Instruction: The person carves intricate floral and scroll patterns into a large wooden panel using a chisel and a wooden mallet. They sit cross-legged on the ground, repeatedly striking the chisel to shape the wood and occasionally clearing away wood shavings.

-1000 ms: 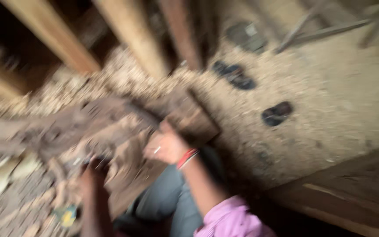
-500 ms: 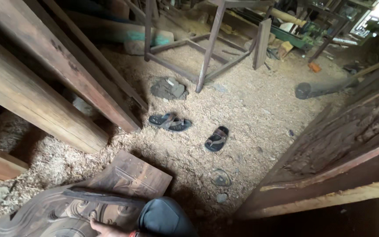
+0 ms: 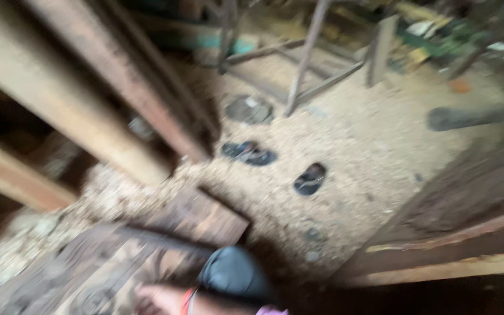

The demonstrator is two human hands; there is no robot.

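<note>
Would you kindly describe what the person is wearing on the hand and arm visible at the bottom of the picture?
Only one hand shows, blurred, at the bottom edge; which hand it is cannot be told. It is bare, without a glove. A red band circles the wrist, and a bit of pink sleeve shows at the frame's edge. No rings or markings can be made out.

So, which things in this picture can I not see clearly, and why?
- Head view, hand: bottom edge cuts it; grip and which hand unclear.
- Head view, other hand: outside the picture.
- Head view, carved wooden panel: motion blur hides the carving.
- Head view, sandals: blurred; straps indistinct.
- Head view, round object on the sawdust: unidentifiable.
</note>
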